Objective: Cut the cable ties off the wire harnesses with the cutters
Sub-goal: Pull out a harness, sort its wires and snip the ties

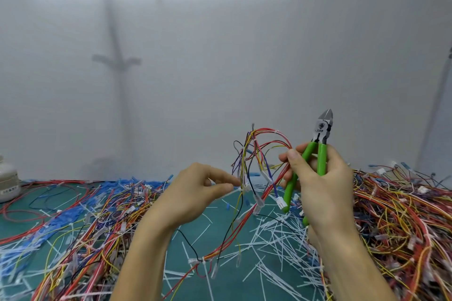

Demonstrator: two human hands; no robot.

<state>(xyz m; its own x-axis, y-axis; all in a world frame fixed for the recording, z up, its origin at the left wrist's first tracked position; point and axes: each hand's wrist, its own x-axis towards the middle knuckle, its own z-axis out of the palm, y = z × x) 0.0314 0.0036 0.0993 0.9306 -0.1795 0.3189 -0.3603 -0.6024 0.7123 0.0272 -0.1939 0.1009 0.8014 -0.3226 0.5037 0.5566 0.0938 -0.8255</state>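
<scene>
Both hands held the wire harness (259, 156) up over the green mat (217, 217).
The left hand (195, 193) pinched a white cable tie (241, 189) on it; at 3 o'clock the right hand (318, 178) gripped the cutters (321, 154), tips together pointing to 12 o'clock, while nipping its red wires.

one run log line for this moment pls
left hand: pinches cable tie on wire harness | right hand: grips cutters, also pinches harness | cutters: jaws shut, pointing up, off the tie
</scene>
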